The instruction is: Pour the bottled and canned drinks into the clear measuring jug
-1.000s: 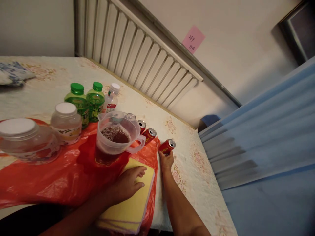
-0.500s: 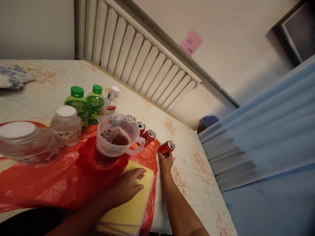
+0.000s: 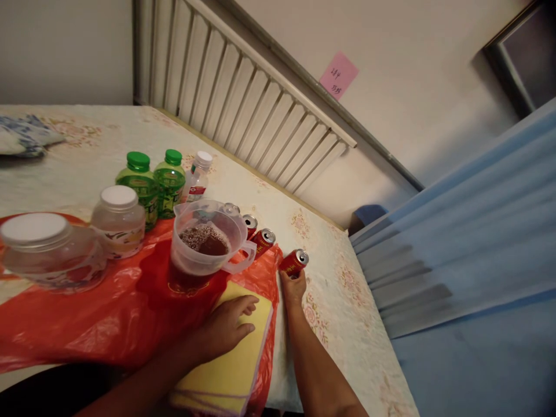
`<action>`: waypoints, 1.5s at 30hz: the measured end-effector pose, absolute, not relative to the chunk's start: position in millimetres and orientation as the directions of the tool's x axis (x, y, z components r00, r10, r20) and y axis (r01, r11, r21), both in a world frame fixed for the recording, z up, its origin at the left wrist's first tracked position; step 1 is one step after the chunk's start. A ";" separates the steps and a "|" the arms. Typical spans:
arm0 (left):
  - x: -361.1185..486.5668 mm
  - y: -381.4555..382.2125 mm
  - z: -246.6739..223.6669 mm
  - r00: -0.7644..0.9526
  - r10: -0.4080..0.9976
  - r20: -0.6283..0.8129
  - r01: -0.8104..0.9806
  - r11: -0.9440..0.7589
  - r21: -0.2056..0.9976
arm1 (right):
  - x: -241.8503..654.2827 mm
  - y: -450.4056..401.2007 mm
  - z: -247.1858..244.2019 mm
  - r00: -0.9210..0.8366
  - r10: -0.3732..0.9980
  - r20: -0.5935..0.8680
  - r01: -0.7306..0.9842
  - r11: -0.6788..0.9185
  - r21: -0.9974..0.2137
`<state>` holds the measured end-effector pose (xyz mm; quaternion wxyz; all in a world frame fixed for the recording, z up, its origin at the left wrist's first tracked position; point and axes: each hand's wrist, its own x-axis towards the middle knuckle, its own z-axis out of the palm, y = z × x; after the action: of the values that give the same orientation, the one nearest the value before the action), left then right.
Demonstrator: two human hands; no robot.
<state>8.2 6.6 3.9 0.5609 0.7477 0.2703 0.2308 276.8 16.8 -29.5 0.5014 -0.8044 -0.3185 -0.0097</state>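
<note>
My right hand (image 3: pixel 294 288) is wrapped round the lower part of a red drink can (image 3: pixel 293 263), whose top is open; the can stands on the flowered cloth. Over a yellow pad (image 3: pixel 226 370) lies my left hand (image 3: pixel 230 327), fingers apart and holding nothing. Just beyond it stands a clear plastic measuring jug (image 3: pixel 185 255), partly filled with dark, bubbly liquid, its handle pointing right. More red cans (image 3: pixel 263 242) stand behind the jug handle, partly hidden by it.
Two green bottles (image 3: pixel 169 179) and a white-capped clear bottle (image 3: pixel 197 176) stand behind the jug. Two glass jars (image 3: pixel 119 223) with white lids are at the left. A red plastic sheet (image 3: pixel 87 324) covers part of the table. A radiator (image 3: pixel 243 87) and a blue curtain (image 3: pixel 456 243) border it.
Almost nothing differs. The view has shifted very slightly; both hands, the can and the jug keep their places.
</note>
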 end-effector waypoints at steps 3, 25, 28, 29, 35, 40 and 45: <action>8.5 6.4 4.1 0.746 0.665 0.038 0.144 -0.217 0.965 | 276.9 16.5 -31.7 0.788 0.511 0.343 0.531 -0.283 -0.799; 9.9 7.9 2.3 0.738 0.673 0.043 0.124 -0.198 0.972 | 277.5 15.5 -32.0 0.770 0.537 0.344 0.553 -0.293 -0.780; 10.0 7.9 1.5 0.734 0.677 0.054 0.114 -0.201 0.973 | 278.8 15.8 -33.9 0.770 0.536 0.346 0.550 -0.281 -0.786; 10.0 8.0 1.4 0.734 0.677 0.054 0.113 -0.201 0.973 | 279.5 16.1 -34.8 0.770 0.535 0.346 0.548 -0.278 -0.789; 9.1 9.3 3.6 0.738 0.673 0.051 0.127 -0.213 0.969 | 282.3 16.7 -38.9 0.764 0.546 0.343 0.536 -0.242 -0.809; 10.9 10.3 2.8 0.723 0.688 0.061 0.128 -0.221 0.967 | 278.0 4.9 -40.9 0.762 0.547 0.345 0.527 -0.215 -0.823; 11.7 10.5 -2.8 0.717 0.694 0.066 0.115 -0.212 0.971 | 267.2 -20.6 -45.9 0.813 0.491 0.313 0.464 -0.220 -0.858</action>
<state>11.7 10.5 -2.8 0.5643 0.7349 0.2751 0.2564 267.2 -20.6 -45.9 0.5446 -0.7809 -0.3057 0.0125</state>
